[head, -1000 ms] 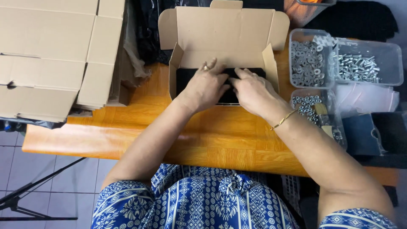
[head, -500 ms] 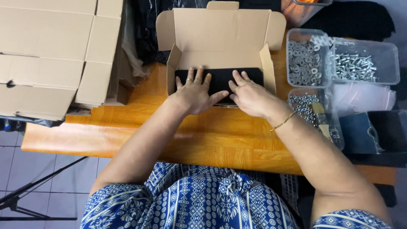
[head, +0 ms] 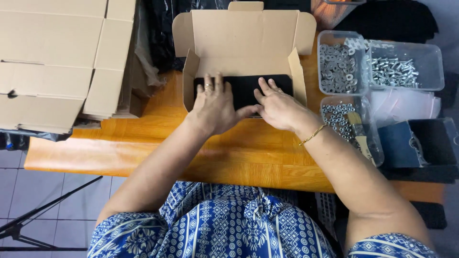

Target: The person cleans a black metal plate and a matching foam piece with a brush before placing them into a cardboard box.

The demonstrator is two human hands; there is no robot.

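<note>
From my remote seat, looking down through the head camera, I see both hands resting flat on a black flat item [head: 244, 90] that lies in the bottom of an open cardboard mailer box [head: 244, 33]. The left hand [head: 216, 107] is spread palm down, fingers extended over the left part of the black item, a ring on one finger; it grasps nothing, only presses. The right hand [head: 279, 107] lies just beside it, also open, fingers reaching onto the black item toward the middle, thumb touching or nearly touching the left thumb. A thin gold bracelet [head: 313, 135] circles the right wrist. Neither hand is clenched.

The box sits at the far edge of an orange wooden table [head: 229, 153], its lid flap standing up and back, side flaps tilted outward. The black item fills the box floor from side wall to side wall.

To the right of the box stand clear plastic tubs: one of washers [head: 337, 67], one of bolts [head: 394, 71] beside it, and a nearer one holding more washers with a small brush [head: 358, 134] lying across it. Further right I see a dark blue pouch [head: 399, 143]. To the left, a stack of flattened cardboard boxes [head: 52, 57] lies well apart from the hands.
</note>
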